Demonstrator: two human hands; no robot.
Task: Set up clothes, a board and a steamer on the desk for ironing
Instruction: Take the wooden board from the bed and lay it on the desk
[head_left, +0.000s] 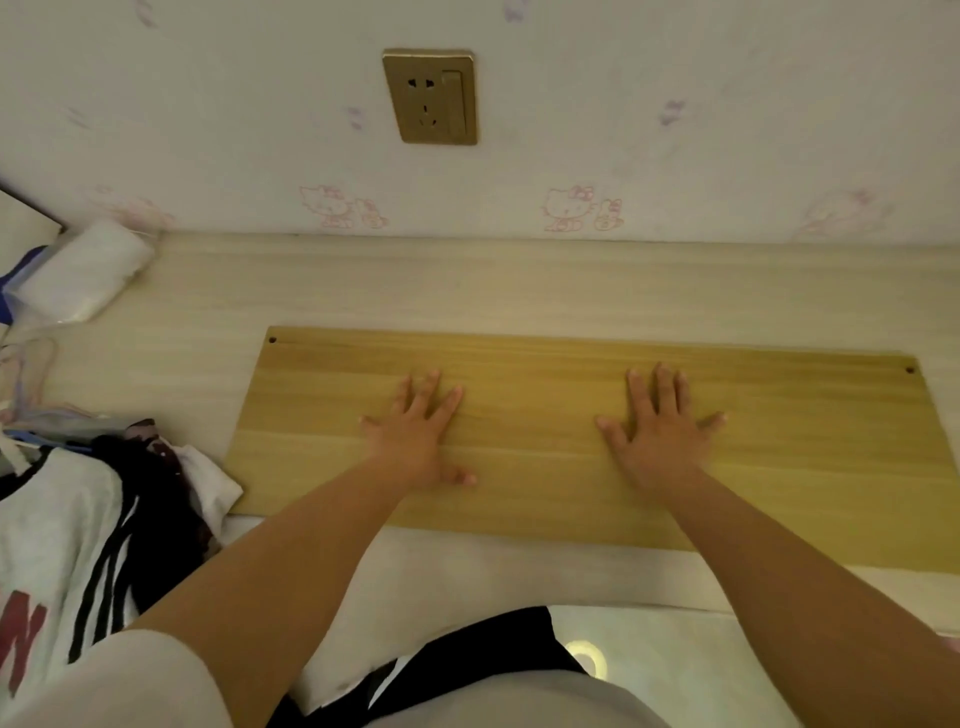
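Observation:
A yellow wooden board (779, 441) with small holes at its far corners lies flat on the pale desk (467, 286), its near edge close to the desk's front edge. My left hand (421, 431) rests flat on the board left of its middle, fingers spread. Flat on the board right of the middle lies my right hand (660, 431), fingers spread too. A pile of clothes (78, 525), white and black with stripes and red letters, sits at the desk's left front. No steamer is in view.
A brass wall socket (430, 96) is on the wallpapered wall behind the desk. A white soft packet (85, 273) lies at the back left, with plastic bags and hangers (31, 384) near the left edge.

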